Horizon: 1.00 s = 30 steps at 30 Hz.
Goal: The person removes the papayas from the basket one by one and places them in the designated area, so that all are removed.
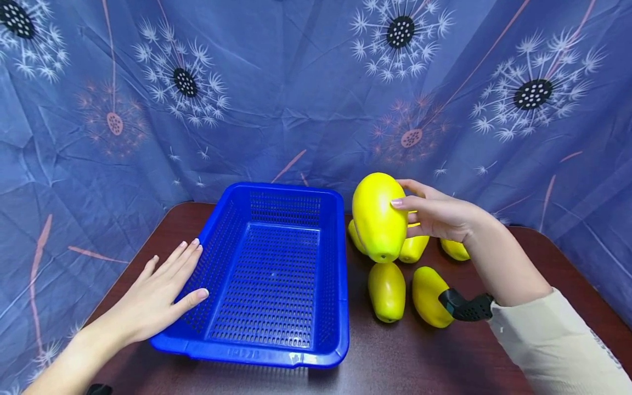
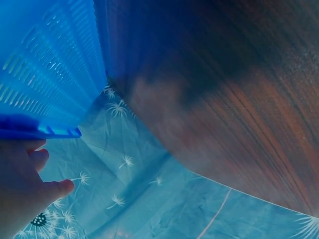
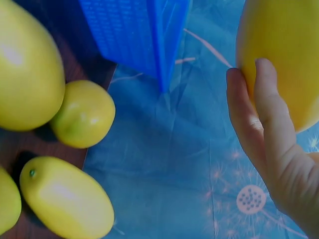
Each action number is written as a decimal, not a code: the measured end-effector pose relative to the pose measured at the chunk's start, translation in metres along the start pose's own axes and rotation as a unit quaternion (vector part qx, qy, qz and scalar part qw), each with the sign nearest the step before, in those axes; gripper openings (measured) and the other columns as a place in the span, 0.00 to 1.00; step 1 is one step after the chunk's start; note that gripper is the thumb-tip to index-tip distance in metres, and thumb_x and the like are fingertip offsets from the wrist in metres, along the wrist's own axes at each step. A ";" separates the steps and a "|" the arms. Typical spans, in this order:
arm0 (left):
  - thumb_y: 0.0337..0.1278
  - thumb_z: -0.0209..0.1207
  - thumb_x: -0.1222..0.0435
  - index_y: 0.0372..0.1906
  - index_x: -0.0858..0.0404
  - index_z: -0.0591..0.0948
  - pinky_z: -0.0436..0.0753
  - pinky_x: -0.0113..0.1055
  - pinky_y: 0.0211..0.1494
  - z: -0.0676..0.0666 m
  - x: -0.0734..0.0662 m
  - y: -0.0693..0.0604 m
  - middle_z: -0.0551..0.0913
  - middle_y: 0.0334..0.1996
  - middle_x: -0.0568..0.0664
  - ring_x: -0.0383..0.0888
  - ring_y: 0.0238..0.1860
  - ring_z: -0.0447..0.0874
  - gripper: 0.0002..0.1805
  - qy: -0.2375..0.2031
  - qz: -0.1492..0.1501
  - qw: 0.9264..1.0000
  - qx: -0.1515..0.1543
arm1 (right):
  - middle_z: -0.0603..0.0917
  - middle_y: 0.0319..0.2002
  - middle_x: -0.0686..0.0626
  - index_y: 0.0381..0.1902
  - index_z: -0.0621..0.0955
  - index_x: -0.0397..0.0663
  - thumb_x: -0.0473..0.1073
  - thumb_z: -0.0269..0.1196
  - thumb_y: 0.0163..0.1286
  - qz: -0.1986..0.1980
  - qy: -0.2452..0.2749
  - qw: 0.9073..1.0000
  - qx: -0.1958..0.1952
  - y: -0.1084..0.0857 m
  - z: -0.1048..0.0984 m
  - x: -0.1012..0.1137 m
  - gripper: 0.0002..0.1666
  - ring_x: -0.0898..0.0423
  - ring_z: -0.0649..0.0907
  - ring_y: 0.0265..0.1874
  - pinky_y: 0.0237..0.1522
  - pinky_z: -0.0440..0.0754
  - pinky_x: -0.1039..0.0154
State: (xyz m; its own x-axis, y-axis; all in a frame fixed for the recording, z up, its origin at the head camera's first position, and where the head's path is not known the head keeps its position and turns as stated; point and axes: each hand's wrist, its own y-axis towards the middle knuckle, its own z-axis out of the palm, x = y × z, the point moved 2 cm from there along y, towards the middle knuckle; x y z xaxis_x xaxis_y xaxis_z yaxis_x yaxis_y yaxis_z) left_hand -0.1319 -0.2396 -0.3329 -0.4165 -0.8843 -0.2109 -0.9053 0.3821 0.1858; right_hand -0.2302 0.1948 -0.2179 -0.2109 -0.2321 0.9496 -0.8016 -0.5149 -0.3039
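My right hand (image 1: pixel 434 213) holds a large yellow papaya (image 1: pixel 377 214) up in the air to the right of the basket, thumb on its near side and fingers behind. The right wrist view shows the fingers (image 3: pixel 273 109) against the papaya's (image 3: pixel 286 35) skin; part of the fruit is cut off there. My left hand (image 1: pixel 155 299) lies with straight fingers along the left rim of a blue perforated basket (image 1: pixel 185 351). In the left wrist view that hand (image 2: pixel 22 184) is just under the basket's rim (image 2: pixel 37 130). The basket's perforated floor is bare.
Several more papayas lie on the dark wooden table (image 1: pixel 395 362), right of the basket: one papaya (image 1: pixel 387 293) nearest it, another papaya (image 1: pixel 428 299) beside the wrist strap (image 1: pixel 464 306), others behind. A blue dandelion-print cloth (image 1: pixel 296 99) hangs behind the table.
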 end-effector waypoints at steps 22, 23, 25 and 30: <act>0.65 0.48 0.48 0.73 0.65 0.50 0.38 0.61 0.67 0.002 -0.001 -0.001 0.48 0.72 0.59 0.50 0.73 0.35 0.40 -0.013 -0.003 1.000 -0.001 | 0.79 0.48 0.46 0.62 0.56 0.55 0.39 0.47 0.73 -0.046 0.067 0.997 0.002 -0.033 -0.050 -0.039 0.23 0.48 0.83 0.41 0.44 0.80 0.51; 0.65 0.48 0.48 0.72 0.66 0.50 0.38 0.61 0.67 0.002 -0.001 -0.001 0.49 0.72 0.59 0.49 0.73 0.35 0.40 -0.013 -0.003 1.000 -0.002 | 0.79 0.48 0.46 0.62 0.56 0.56 0.38 0.47 0.73 -0.050 0.071 0.996 0.006 -0.034 -0.052 -0.040 0.23 0.48 0.83 0.42 0.43 0.81 0.51; 0.65 0.48 0.48 0.72 0.66 0.50 0.39 0.62 0.66 0.002 -0.001 -0.001 0.49 0.72 0.58 0.49 0.73 0.35 0.40 -0.015 -0.002 1.000 -0.004 | 0.79 0.47 0.45 0.62 0.57 0.56 0.37 0.46 0.73 -0.061 0.078 0.995 0.018 -0.037 -0.055 -0.043 0.22 0.48 0.83 0.41 0.43 0.81 0.51; 0.65 0.48 0.48 0.73 0.65 0.50 0.39 0.62 0.66 0.003 -0.001 -0.001 0.47 0.73 0.57 0.48 0.73 0.34 0.40 -0.028 -0.006 1.000 0.000 | 0.81 0.47 0.45 0.62 0.61 0.56 0.35 0.42 0.74 -0.092 0.090 0.990 0.059 -0.047 -0.063 -0.048 0.22 0.48 0.84 0.41 0.42 0.81 0.50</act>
State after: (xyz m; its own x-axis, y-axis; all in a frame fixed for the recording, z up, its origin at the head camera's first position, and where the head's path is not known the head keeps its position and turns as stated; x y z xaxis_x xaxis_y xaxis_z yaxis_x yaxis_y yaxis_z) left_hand -0.1308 -0.2379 -0.3352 -0.4089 -0.8729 -0.2663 -0.9105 0.3705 0.1835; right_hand -0.2177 0.2818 -0.2444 -0.1728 0.0191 0.9848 -0.7667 -0.6302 -0.1223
